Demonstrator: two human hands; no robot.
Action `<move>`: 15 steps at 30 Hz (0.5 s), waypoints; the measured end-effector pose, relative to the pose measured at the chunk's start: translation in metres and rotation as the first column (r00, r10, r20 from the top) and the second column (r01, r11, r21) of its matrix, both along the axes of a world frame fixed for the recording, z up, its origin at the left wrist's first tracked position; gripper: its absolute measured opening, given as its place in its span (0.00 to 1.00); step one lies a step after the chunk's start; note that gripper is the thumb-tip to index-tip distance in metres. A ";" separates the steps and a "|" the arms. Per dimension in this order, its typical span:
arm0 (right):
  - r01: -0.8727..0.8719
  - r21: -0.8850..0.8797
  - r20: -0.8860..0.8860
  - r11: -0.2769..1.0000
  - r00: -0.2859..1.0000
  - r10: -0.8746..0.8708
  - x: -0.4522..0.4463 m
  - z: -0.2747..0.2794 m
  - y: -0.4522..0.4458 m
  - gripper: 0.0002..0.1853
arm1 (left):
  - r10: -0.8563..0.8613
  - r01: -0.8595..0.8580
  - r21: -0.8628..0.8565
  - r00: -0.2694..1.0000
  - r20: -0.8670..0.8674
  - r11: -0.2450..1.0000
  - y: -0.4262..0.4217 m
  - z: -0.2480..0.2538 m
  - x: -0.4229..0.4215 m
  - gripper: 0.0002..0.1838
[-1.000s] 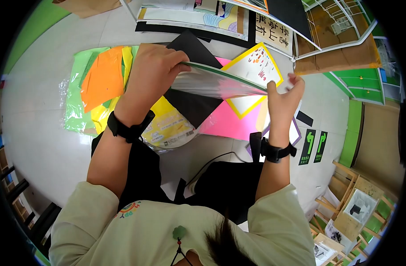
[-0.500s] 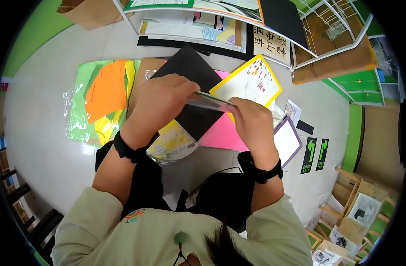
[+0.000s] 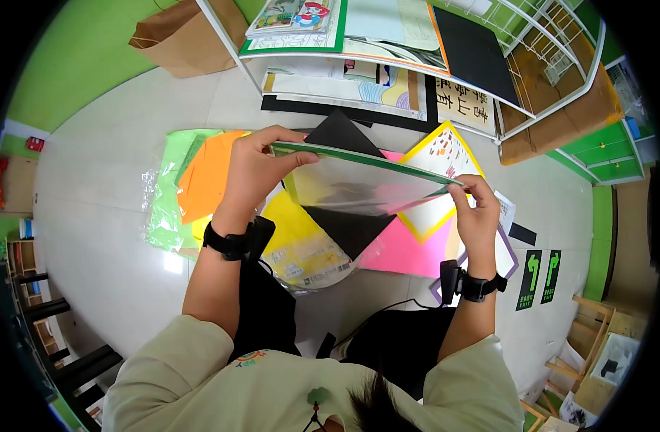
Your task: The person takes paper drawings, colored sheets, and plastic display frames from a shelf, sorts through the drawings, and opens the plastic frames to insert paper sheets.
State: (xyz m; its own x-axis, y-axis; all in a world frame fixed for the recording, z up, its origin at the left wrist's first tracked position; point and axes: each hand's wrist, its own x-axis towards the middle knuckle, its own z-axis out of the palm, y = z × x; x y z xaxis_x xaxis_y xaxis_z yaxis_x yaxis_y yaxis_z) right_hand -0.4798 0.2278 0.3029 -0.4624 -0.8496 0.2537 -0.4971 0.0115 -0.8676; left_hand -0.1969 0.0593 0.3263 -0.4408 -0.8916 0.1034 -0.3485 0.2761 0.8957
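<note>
My left hand (image 3: 261, 164) is closed on the left end of a thin green-edged sheet (image 3: 366, 186) with a clear plastic cover, its thumb along the edge. My right hand (image 3: 479, 214) pinches the right end. Held nearly edge-on to the camera, the sheet's face is mostly hidden. Below it on the floor lie a black card (image 3: 351, 234), a pink sheet (image 3: 409, 248) and yellow paper (image 3: 290, 230) in a clear wrapper. Right of these is a yellow-framed picture (image 3: 452, 153), partly behind the sheet. Orange paper (image 3: 206, 180) rests on green paper (image 3: 173, 223) beside my left forearm.
Ahead stands a white metal rack (image 3: 387, 61) with framed artwork on its shelves. A brown paper bag (image 3: 193, 39) is at its left. A purple-framed sheet (image 3: 506, 261) lies near my right wrist, with green exit signs (image 3: 529, 281) on the floor beyond.
My hands have moved apart along the sheet, and more of its long green edge and clear cover now shows. The camera view has shifted, so the floor items appear lower and further right.
</note>
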 end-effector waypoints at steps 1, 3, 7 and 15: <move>0.029 -0.063 0.072 0.998 0.997 -0.025 0.003 -0.004 0.000 0.06 | 0.020 -0.018 0.060 0.999 -0.032 0.998 -0.001 -0.003 0.001 0.10; 0.094 -0.151 0.184 0.984 0.981 -0.065 0.007 -0.005 -0.003 0.06 | 0.020 0.038 0.174 0.947 -0.321 0.984 -0.003 -0.008 -0.002 0.13; 0.247 -0.236 0.298 0.940 0.939 -0.171 0.008 0.001 -0.001 0.06 | -0.019 0.243 0.317 0.819 -0.574 0.917 0.000 -0.007 -0.011 0.18; 0.457 -0.225 0.599 0.860 0.761 -0.248 -0.009 -0.014 -0.003 0.10 | -0.247 0.357 0.303 0.905 -0.346 0.884 0.006 -0.028 -0.023 0.14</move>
State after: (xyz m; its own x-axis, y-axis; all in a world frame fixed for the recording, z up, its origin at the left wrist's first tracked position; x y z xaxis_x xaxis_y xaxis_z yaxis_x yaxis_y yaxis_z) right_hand -0.4884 0.2253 0.2887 -0.8572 -0.5034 0.1087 0.0258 -0.2528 -0.9672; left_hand -0.2198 0.0650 0.2979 -0.6932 -0.7203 -0.0255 -0.0095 -0.0262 0.9996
